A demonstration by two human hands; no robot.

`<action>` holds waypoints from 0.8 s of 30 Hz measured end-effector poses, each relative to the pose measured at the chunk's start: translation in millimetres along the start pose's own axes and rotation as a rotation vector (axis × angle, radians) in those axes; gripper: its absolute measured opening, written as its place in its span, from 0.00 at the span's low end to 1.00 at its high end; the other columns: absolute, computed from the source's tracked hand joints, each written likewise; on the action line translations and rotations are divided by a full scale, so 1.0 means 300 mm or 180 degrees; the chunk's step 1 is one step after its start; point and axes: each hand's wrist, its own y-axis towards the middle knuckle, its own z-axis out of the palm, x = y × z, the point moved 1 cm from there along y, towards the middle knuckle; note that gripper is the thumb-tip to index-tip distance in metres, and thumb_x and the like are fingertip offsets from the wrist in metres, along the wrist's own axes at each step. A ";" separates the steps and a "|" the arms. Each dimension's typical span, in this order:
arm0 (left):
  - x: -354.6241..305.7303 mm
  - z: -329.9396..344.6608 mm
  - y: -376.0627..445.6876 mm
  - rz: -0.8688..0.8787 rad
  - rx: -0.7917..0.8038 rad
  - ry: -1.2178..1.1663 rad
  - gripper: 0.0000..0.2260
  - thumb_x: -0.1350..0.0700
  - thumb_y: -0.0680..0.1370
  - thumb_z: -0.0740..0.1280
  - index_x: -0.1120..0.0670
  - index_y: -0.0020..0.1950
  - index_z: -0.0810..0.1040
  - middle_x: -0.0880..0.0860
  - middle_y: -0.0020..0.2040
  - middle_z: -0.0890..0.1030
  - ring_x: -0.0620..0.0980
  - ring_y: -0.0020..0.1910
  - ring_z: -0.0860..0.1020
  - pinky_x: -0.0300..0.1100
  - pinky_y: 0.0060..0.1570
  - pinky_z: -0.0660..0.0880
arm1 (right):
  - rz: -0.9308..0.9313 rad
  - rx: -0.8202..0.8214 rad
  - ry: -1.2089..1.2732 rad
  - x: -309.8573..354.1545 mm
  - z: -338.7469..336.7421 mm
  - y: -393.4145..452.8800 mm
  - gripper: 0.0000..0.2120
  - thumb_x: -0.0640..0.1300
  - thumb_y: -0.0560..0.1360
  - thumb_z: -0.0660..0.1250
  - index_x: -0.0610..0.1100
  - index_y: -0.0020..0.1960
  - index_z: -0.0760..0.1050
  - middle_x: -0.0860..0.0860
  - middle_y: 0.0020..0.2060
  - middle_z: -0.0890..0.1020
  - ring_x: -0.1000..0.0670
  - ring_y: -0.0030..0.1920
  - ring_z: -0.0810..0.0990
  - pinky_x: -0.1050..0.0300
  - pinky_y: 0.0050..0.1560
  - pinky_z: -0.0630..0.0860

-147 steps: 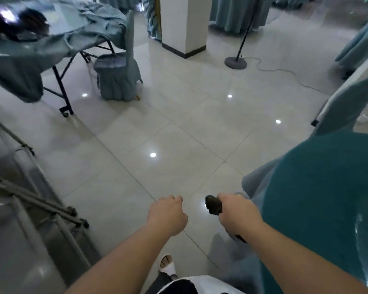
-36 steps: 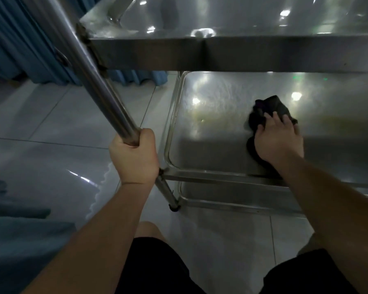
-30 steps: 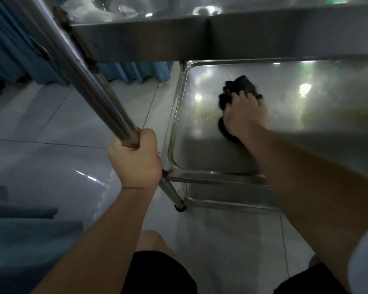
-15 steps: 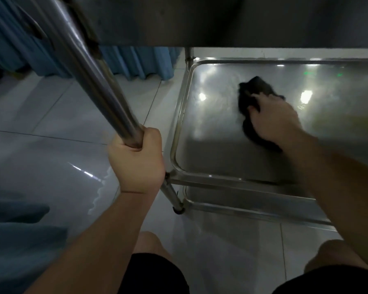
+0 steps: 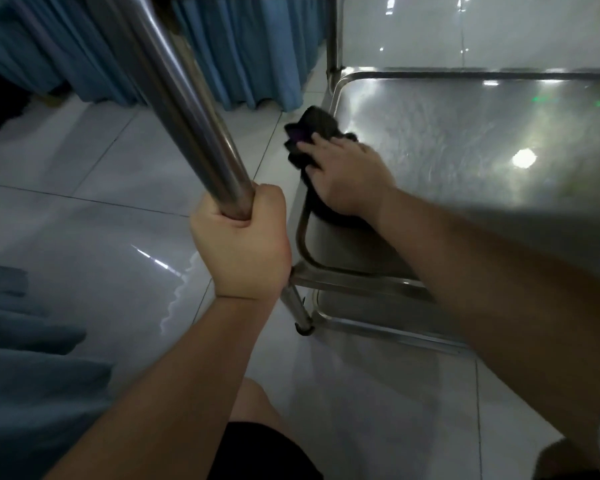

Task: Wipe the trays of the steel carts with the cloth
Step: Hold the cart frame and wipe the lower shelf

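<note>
A steel cart's lower tray point(image 5: 465, 140) fills the upper right, shiny and streaked. A dark cloth point(image 5: 309, 128) lies over the tray's left rim, partly hanging off the edge. My right hand point(image 5: 347, 178) presses flat on the cloth with fingers spread toward the rim. My left hand point(image 5: 239, 244) grips the cart's slanted steel post point(image 5: 181, 105) near its lower end. Under the tray a lower steel frame rail point(image 5: 378, 327) shows.
Blue pleated drapes point(image 5: 250, 53) hang behind the cart at the top. Blue-grey fabric point(image 5: 25, 375) lies at the lower left. Glossy white floor tiles point(image 5: 101, 202) surround the cart. My knees in dark shorts point(image 5: 267, 445) are at the bottom.
My right hand has slid the cloth leftward from the tray's middle to its left rim. The left hand keeps the same grip on the post. The view has dropped lower.
</note>
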 end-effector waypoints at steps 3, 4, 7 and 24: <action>-0.003 0.003 0.000 -0.0102 0.0001 -0.0030 0.12 0.54 0.68 0.66 0.61 0.35 0.68 0.59 0.28 0.67 0.56 0.26 0.68 0.43 0.27 0.67 | -0.0405 0.0265 0.0175 0.085 0.020 -0.147 0.23 0.55 0.84 0.53 0.63 0.78 0.65 0.59 0.81 0.64 0.48 0.81 0.61 0.43 0.80 0.58; -0.004 0.003 0.001 -0.0126 0.0008 -0.0005 0.10 0.53 0.68 0.66 0.58 0.35 0.70 0.54 0.27 0.68 0.54 0.26 0.69 0.42 0.27 0.68 | -0.0474 0.0360 0.0278 0.110 0.024 -0.192 0.22 0.55 0.85 0.54 0.63 0.78 0.66 0.61 0.81 0.64 0.50 0.82 0.59 0.44 0.80 0.56; -0.011 -0.003 0.004 -0.0164 0.0079 0.0092 0.08 0.51 0.69 0.67 0.52 0.35 0.70 0.53 0.27 0.69 0.52 0.26 0.71 0.43 0.28 0.70 | -0.0678 0.0539 0.0444 0.146 0.016 -0.318 0.22 0.53 0.86 0.54 0.63 0.79 0.65 0.61 0.81 0.63 0.51 0.82 0.57 0.45 0.81 0.54; -0.035 -0.058 -0.026 -0.0246 0.0380 0.0729 0.18 0.46 0.80 0.67 0.63 0.51 0.79 0.52 0.35 0.82 0.44 0.34 0.82 0.35 0.33 0.77 | 0.1076 0.0000 -0.0125 -0.332 -0.109 -0.762 0.27 0.61 0.85 0.43 0.60 0.83 0.54 0.58 0.83 0.59 0.50 0.83 0.55 0.45 0.80 0.53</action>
